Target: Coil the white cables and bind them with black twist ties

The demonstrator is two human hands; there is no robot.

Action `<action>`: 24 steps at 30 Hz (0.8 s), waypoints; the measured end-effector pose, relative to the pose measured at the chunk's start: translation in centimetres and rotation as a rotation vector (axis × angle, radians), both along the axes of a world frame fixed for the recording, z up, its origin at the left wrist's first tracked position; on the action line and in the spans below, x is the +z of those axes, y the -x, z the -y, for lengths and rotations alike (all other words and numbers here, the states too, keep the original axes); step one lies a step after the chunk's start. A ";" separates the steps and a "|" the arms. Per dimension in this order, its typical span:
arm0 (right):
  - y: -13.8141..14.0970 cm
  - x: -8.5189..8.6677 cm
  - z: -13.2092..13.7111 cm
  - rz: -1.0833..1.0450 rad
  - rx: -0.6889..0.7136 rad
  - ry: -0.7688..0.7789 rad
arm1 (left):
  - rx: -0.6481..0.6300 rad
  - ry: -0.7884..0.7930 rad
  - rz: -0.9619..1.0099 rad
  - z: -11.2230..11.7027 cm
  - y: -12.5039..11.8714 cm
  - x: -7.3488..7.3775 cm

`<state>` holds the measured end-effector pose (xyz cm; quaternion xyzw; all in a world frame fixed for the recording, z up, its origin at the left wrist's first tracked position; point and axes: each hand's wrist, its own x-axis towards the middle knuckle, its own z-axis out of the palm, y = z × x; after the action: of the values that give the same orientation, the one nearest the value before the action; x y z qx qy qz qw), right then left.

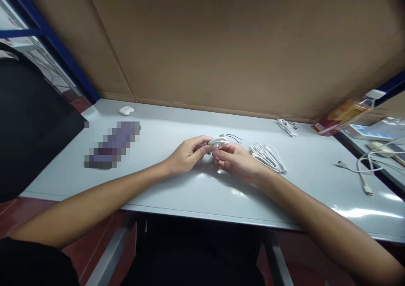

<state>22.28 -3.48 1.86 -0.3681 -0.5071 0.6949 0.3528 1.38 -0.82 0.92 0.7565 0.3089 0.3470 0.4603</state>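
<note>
A coiled white USB cable [219, 141] is held up between my two hands, just above the grey table. My left hand [189, 154] pinches its left end, where a dark tie shows in part. The fingers of my right hand [233, 159] close on the coil's right side. Behind the hands lie thin black twist ties [234, 138]. A larger bundle of white cables [268, 157] rests on the table beside my right wrist. Farther back to the right is a small white coil [287, 127] with a dark tie at it.
A white earbud case [127, 110] and a pixelated dark object [114, 147] lie on the left of the table [164, 125]. On the right are a bottle with a red and yellow label [344, 114] and loose white cables [363, 170]. A cardboard wall [205, 45] closes the back.
</note>
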 end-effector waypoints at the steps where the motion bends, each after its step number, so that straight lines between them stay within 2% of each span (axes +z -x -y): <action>1: 0.0 0.0 0.0 0.021 -0.012 -0.008 | 0.000 0.015 0.004 0.0 0.0 0.0; 6: 0.0 0.2 0.0 0.156 -0.072 -0.050 | 0.024 0.123 0.008 0.1 -0.2 0.0; 11: 0.0 0.2 -0.1 0.301 -0.125 -0.259 | 0.102 0.185 0.005 0.1 0.0 0.1; 13: -0.1 0.1 -0.2 0.351 -0.145 -0.311 | 0.072 0.212 0.007 0.0 0.2 0.0; 17: -0.3 0.1 -0.3 0.416 -0.198 -0.348 | -0.078 0.253 0.037 0.1 0.3 -0.2; 21: -0.4 0.3 -0.3 0.541 -0.225 -0.461 | -0.201 0.211 0.037 0.2 0.2 -0.2; 24: -0.2 0.2 0.0 0.660 -0.245 -0.661 | -0.110 0.064 -0.032 0.2 0.2 0.0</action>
<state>22.50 -3.46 2.03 -0.4941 -0.7385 0.2962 0.3504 1.21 -1.00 0.90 0.7625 0.2853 0.2992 0.4977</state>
